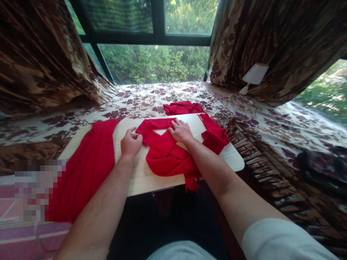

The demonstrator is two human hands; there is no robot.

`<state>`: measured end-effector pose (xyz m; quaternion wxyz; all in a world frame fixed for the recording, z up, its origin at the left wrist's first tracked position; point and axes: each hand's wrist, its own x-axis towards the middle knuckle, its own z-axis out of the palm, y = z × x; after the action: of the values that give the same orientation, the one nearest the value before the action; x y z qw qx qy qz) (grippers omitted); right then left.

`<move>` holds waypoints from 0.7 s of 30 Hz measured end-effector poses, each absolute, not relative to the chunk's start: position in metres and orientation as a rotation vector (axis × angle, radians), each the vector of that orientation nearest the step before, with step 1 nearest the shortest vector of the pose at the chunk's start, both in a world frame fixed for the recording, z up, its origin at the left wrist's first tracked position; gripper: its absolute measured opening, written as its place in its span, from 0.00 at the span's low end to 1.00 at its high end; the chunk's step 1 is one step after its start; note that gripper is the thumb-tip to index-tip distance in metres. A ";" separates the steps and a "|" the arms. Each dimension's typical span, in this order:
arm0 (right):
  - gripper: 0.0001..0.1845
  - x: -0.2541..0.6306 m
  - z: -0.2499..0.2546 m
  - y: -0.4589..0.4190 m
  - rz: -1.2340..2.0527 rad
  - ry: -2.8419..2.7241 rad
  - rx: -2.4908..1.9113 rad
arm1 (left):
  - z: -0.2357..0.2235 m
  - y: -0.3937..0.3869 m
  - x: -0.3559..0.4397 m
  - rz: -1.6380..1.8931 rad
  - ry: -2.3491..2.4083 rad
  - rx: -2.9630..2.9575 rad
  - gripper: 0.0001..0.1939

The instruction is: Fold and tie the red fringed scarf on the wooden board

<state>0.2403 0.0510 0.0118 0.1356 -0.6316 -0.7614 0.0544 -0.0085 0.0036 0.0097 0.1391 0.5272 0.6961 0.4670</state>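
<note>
The left hand [131, 142] pinches the red scarf's [165, 153] folded edge at nine o'clock on the wooden board [135, 173], anchoring it; the right hand [181, 130], fingers spread flat, presses the fold at twelve.

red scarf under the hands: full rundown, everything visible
The red scarf is soft, knit-looking fabric, bunched and partly folded on the pale wooden board. A fringed end hangs over the board's near edge; another fringed part lies at the right. The left hand pinches a folded band at its left end; the right hand presses flat on its upper part.
</note>
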 end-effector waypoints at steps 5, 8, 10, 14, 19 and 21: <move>0.34 0.240 0.012 0.050 0.165 -2.197 -1.821 | 0.015 0.007 -0.009 1.564 1.486 0.920 0.28; 0.34 0.241 0.012 0.051 0.180 -2.194 -1.825 | 0.021 0.007 -0.009 1.536 1.301 0.649 0.25; 0.34 0.241 0.011 0.051 0.186 -2.189 -1.831 | 0.024 0.007 -0.010 1.517 1.252 0.560 0.22; 0.35 0.241 0.008 0.053 0.185 -2.188 -1.821 | 0.031 0.006 -0.010 1.513 1.187 0.474 0.15; 0.34 0.241 0.006 0.055 0.178 -2.178 -1.812 | 0.041 0.001 -0.004 1.405 1.116 0.366 0.08; 0.34 0.241 0.006 0.054 0.181 -2.174 -1.816 | 0.043 0.001 0.000 1.352 1.097 0.350 0.08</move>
<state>0.2407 0.0543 0.0059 0.1509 -0.6324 -0.7572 0.0631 0.0002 0.0008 0.0433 0.6311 0.1528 0.4792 0.5905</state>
